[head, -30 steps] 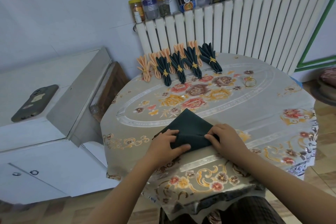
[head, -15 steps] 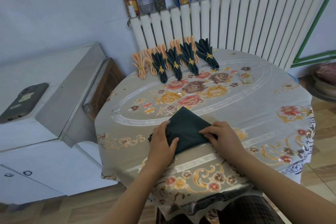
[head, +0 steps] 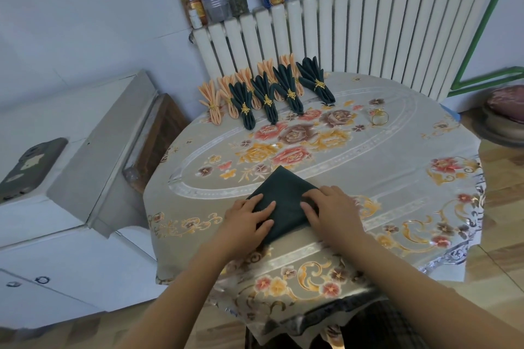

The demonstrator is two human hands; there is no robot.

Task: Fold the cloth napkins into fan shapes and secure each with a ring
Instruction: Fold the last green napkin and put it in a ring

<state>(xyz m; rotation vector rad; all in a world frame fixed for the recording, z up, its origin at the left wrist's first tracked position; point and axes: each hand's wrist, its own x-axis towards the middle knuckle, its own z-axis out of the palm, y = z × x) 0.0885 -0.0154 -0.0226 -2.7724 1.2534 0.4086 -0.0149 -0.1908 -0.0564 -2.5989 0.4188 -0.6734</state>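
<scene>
Left hand point(head: 249, 218) flat on the dark green napkin point(head: 283, 201), fingers point(head: 265, 208) nearly straight and spread, pressing the left side — gripping nothing. Right hand point(head: 331, 210) on the right side, fingers point(head: 309, 211) slightly bent, tips down on the cloth; whether any edge is pinched, cannot tell. Napkin lying near the front edge of the desk point(head: 397, 178), folded to a diamond-like shape, one corner pointing away toward the radiator point(head: 354, 31), long axis running front to back. Soft matte fabric against a glossy floral tablecloth. At the far edge, a row of finished fan napkins point(head: 266, 93) — green and peach, pleated, each banded by a gold ring. One loose gold ring point(head: 380, 117) apart to the right.
</scene>
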